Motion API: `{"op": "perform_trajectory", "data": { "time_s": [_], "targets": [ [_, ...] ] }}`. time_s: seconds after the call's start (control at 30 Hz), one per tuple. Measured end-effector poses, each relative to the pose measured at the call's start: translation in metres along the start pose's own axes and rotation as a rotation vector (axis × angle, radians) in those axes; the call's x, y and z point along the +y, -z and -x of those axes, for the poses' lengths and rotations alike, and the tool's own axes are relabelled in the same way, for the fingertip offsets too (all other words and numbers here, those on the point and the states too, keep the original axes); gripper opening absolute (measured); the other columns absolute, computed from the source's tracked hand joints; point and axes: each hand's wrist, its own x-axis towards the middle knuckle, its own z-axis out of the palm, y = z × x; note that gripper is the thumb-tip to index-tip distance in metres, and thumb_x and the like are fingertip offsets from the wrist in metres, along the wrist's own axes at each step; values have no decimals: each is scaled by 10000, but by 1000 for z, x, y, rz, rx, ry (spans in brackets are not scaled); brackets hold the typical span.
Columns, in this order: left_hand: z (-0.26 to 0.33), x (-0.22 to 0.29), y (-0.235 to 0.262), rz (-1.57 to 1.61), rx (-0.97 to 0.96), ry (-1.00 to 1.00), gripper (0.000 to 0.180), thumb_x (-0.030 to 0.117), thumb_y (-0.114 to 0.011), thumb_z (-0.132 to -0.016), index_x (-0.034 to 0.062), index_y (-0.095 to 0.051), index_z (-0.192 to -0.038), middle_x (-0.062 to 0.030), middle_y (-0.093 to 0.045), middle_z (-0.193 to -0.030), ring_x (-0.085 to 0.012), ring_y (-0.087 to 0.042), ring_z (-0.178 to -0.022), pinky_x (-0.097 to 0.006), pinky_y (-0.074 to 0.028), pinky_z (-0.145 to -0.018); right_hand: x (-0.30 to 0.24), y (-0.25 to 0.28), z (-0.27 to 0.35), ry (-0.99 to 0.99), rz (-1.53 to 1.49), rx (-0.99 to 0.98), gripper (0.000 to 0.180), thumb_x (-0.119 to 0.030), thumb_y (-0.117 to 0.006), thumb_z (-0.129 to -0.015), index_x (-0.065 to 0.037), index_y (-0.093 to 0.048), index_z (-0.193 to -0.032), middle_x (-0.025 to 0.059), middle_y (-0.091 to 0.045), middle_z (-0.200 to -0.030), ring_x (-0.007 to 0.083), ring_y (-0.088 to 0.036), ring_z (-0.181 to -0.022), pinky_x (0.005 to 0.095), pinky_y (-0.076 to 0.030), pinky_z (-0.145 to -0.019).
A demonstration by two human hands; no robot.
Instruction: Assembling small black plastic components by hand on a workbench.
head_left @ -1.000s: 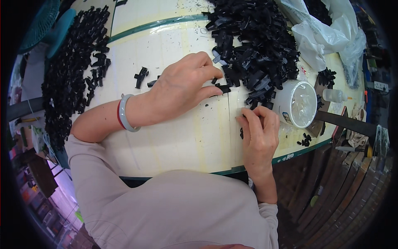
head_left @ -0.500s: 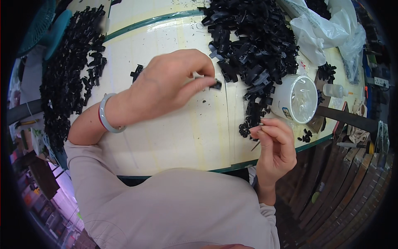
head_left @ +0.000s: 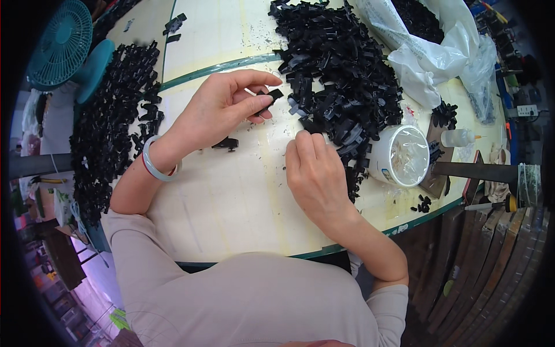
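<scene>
The left hand held a small black plastic clip pinched between thumb and forefinger, raised clear of the table at about eleven o'clock from the right hand. That hand lay curled, fingers down, at the near edge of the big pile of black clips, seemingly picking; whether it gripped anything could not be told. One loose clip lay just below the left hand.

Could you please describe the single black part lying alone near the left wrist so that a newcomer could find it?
Start at the cream table, between the two heaps of black parts. Just right of the pale bangle on the left hand lies one small black part. Unlike the heaped pieces, it lies alone on bare tabletop.
</scene>
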Motion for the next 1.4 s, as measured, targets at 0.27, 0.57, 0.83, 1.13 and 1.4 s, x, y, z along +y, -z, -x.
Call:
{"op": "perform_trajectory", "data": {
  "time_s": [0.27,0.57,0.83,1.13,1.4],
  "targets": [
    [5,-11,-12,-6,-173,176,264,42,-520,-913,-32,-549,-1164,-33,-601,-933,-57,-598,-798,-192,-511,-716,-13,23,24,-27,-237,-49,96,-53,-572,-653,7,-550,-724,73,-436,-794,182,-443,-732,261,-360,-579],
    [-11,-4,24,-28,33,65,255,87,-414,-895,2,-592,-1056,-7,-576,-845,-24,-441,-645,-161,-364,-542,25,99,122,-824,-101,84,158,56,-627,-745,8,-611,-895,135,-527,-897,289,-559,-784,364,-467,-667],
    [-44,-15,51,601,44,271,175,163,-518,-894,3,-559,-950,11,-498,-736,3,-326,-441,-129,-251,-334,65,77,161,-964,143,189,77,-18,-613,-816,6,-625,-888,130,-529,-900,296,-564,-820,376,-465,-687],
    [-82,-13,45,-522,169,-237,182,197,-665,-783,44,-686,-878,-51,-625,-670,-128,-576,-616,-264,-457,-598,67,76,165,-926,187,240,120,0,-613,-834,46,-633,-943,135,-607,-939,263,-602,-849,345,-489,-721],
    [-96,-20,41,-870,115,-173,141,181,-666,-769,59,-678,-838,-117,-662,-792,-279,-631,-758,-363,-500,-732,59,79,154,-842,186,331,120,69,-597,-823,50,-633,-936,137,-569,-982,241,-575,-859,328,-501,-704]
  ]
}}
